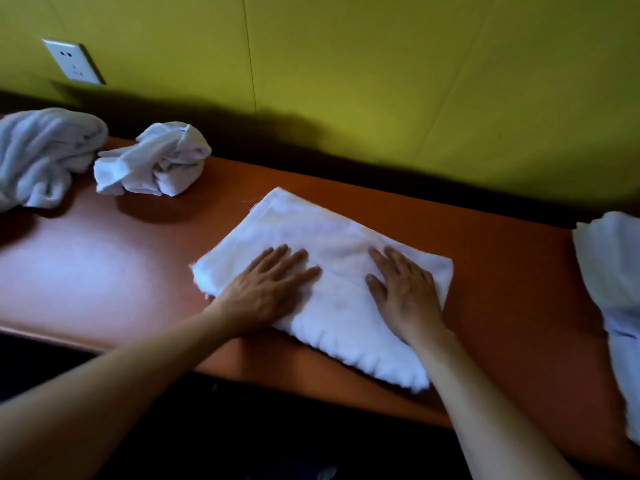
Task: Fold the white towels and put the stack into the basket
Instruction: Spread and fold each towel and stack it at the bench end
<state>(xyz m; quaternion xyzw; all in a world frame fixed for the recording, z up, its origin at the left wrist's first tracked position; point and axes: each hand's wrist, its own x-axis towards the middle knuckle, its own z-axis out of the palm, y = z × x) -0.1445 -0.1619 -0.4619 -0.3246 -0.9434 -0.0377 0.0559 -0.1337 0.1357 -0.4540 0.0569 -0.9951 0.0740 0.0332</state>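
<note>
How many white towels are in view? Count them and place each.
4: one folded towel under both hands mid-table; a crumpled towel behind it to the left; another bunched towel at the far-left edge; an edge towel at the right, partly cut off. More may lie outside view.

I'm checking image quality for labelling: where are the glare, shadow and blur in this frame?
Head view: a pale glare patch on the table at left; deep shadow along the wall base; the folded towel under both hands is overexposed; edges are soft and slightly bent.
</note>
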